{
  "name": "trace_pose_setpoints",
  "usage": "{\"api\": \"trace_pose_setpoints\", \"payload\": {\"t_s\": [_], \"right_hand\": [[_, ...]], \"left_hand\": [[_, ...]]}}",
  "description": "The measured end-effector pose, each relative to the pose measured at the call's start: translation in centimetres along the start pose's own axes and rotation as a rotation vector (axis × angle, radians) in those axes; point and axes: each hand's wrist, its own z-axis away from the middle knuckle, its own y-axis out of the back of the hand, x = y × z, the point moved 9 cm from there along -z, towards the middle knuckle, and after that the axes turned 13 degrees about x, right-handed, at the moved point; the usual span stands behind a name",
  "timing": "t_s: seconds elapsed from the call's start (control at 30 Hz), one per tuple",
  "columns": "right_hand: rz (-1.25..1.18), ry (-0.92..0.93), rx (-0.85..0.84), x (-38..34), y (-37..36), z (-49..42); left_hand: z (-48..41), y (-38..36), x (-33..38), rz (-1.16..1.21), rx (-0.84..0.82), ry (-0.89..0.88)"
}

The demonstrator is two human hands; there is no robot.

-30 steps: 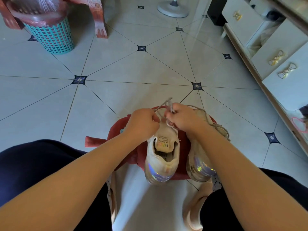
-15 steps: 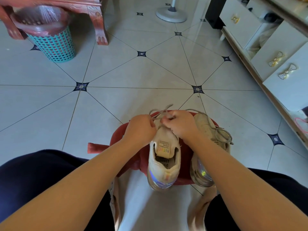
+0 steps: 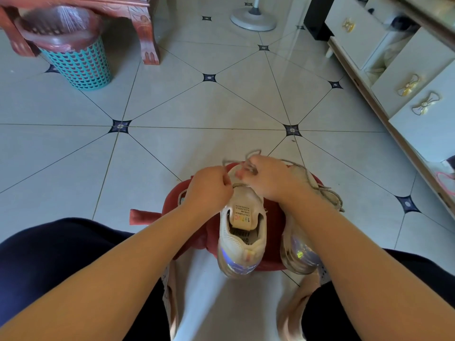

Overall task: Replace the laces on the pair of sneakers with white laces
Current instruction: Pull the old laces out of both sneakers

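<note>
Both hands are curled, left hand (image 3: 209, 187) and right hand (image 3: 268, 178) each pinching the lace (image 3: 249, 166); sneaker (image 3: 242, 232) lies at 6 o'clock from them, toe toward 12, loops nearer the right hand.

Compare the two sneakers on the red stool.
The left hand and right hand pinch the grey lace of the centre sneaker. The loose lace of the outer sneaker lies unheld. The centre sneaker shows its tongue label and opening, while the outer sneaker is mostly hidden under the right forearm. Both are pale with iridescent heels and sit on the red stool.
</note>
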Motion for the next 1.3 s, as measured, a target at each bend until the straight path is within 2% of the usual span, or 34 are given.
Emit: {"api": "trace_pose_setpoints", "payload": {"t_s": [0.07,0.13,0.2,0.3,0.4,0.5,0.67,0.8,0.87,0.93,1.0,1.13,1.2,1.3], "right_hand": [[0.099,0.104,-0.059,-0.6,-0.9,0.4],[0.223,0.161,-0.05,-0.6,-0.2,-0.2],[0.305,0.101,0.062,0.8,2.3,-1.3],[0.202,-0.06,0.315,3.6,6.4,-1.6],[0.1,-0.139,0.385,4.4,6.4,-0.8],[-0.12,-0.173,0.332,3.4,5.6,-0.6],[-0.799,-0.462,0.006,0.9,-0.4,1.0],[-1.044,-0.807,0.066,2.4,-1.9,1.7],[-1.168,-0.914,0.098,3.8,-1.2,1.5],[-1.252,-0.943,0.131,4.9,0.3,0.9],[-1.099,-0.855,0.124,5.9,2.0,0.7],[-0.585,-0.562,-0.026,5.4,3.1,1.1],[-0.296,-0.388,0.011,5.0,5.1,1.0],[-0.236,-0.311,0.125,4.9,8.4,1.1]], "left_hand": [[-0.1,-0.1,-0.2,-0.002,-0.006,0.002],[-0.2,-0.1,-0.6,-0.022,-0.008,0.011],[-0.3,0.0,-1.1,-0.042,0.002,0.019],[-0.4,0.1,-1.0,-0.003,0.01,0.022],[-0.3,0.1,-0.1,0.036,0.011,-0.008],[-0.1,0.0,0.0,0.039,0.02,-0.01],[-0.4,-0.1,-0.3,0.018,0.021,0.005],[-0.3,-0.3,-0.1,0.017,0.02,-0.004],[-0.5,0.0,-0.6,-0.017,0.037,0.012],[-0.9,0.7,-1.6,-0.052,0.053,0.045],[-0.8,0.9,-1.9,-0.044,0.045,0.046],[-0.2,0.2,-0.5,-0.009,0.011,-0.001],[-0.4,0.1,0.1,-0.002,0.011,-0.008],[-0.5,0.1,0.8,0.01,0.021,-0.02]]}}
